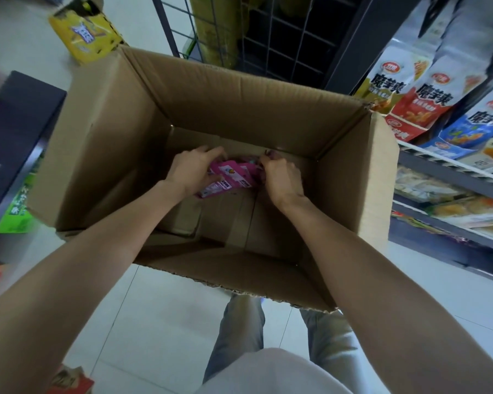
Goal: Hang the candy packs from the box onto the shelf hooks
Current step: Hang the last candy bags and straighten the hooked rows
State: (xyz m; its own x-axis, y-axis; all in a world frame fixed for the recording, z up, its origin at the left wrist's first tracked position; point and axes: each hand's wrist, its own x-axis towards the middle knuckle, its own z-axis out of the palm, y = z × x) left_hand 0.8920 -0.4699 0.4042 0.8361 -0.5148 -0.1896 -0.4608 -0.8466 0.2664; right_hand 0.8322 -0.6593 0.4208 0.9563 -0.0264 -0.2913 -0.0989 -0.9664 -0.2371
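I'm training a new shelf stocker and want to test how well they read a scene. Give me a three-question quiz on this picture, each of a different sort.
1. True or false: both hands are inside the box.
2. What colour are the candy packs? A) green B) pink C) blue
3. Fill in: the left hand and right hand grip the packs at the box's ____.

Key:
1. True.
2. B.
3. Bottom; the fingers of both hands curl onto the bundle from either side. No pack hangs on a hook yet.
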